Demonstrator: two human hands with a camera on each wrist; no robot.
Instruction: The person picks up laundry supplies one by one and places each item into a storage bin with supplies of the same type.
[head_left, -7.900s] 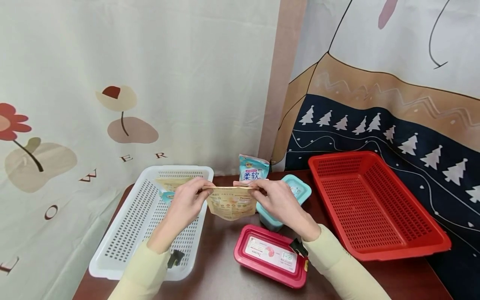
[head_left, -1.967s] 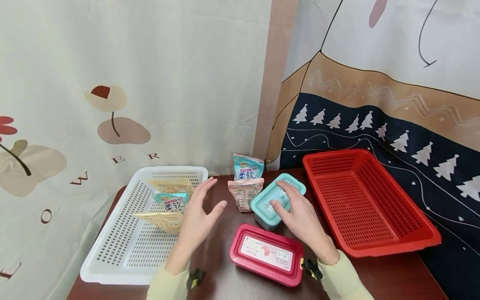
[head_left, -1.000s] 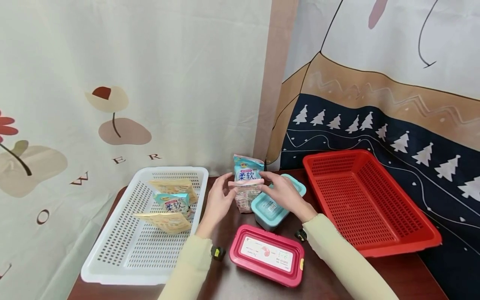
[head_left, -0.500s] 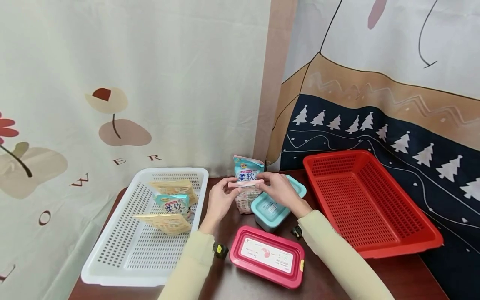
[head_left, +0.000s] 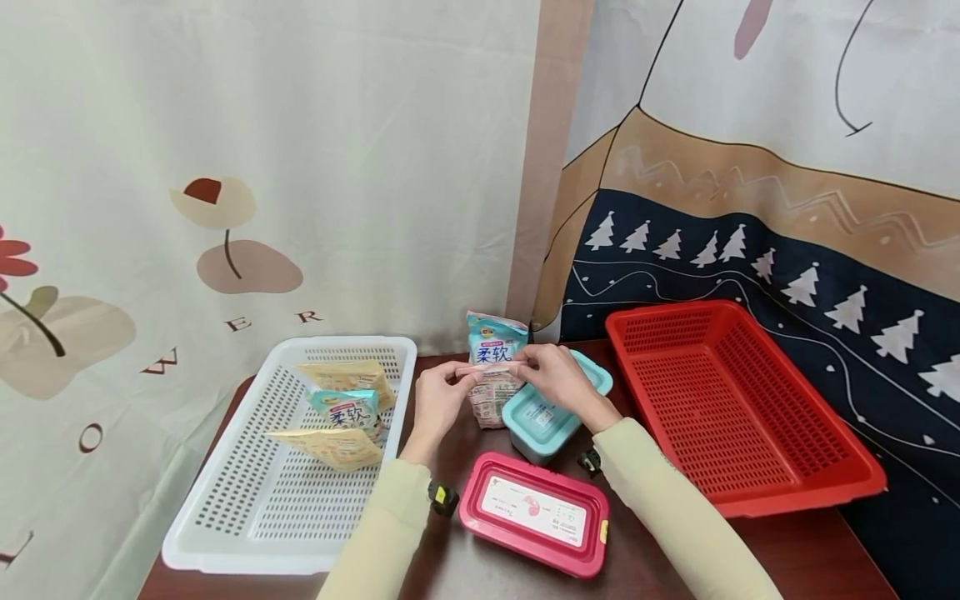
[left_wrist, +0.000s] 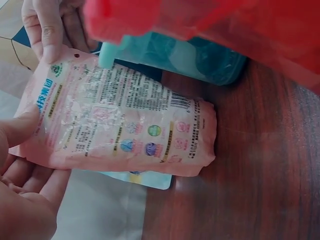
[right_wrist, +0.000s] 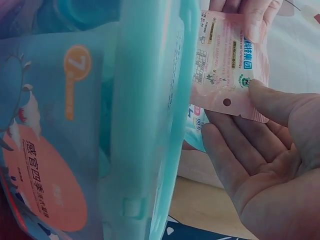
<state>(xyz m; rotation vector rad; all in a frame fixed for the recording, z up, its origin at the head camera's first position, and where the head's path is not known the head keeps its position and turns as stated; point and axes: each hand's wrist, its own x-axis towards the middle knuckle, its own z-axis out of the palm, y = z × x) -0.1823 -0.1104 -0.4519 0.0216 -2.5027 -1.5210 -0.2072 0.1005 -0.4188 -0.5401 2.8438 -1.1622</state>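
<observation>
A pink pouch (head_left: 491, 400) printed with small text stands on the table, with a blue pouch (head_left: 497, 335) upright behind it. In the head view my left hand (head_left: 437, 404) pinches the left end of the pink pouch's top edge. My right hand (head_left: 558, 379) pinches the right end. The left wrist view shows the back of the pink pouch (left_wrist: 115, 115), with a thumb on each upper corner. Close to the right hand is a lidded teal box (head_left: 540, 421). Nearer the body lies a red-pink lidded box (head_left: 534, 512) with a white label.
At the left, a white perforated basket (head_left: 225, 500) holds two cream pouches (head_left: 337, 448) and a blue pouch (head_left: 347, 410). A red perforated basket (head_left: 787, 496) stands on the right of the dark wooden table (head_left: 442, 567). Printed curtains (head_left: 390, 167) hang behind.
Both hands earlier held a cream pouch, which now stands in the white basket. They then came apart, moved to the pink pouch and took hold of its top corners.
</observation>
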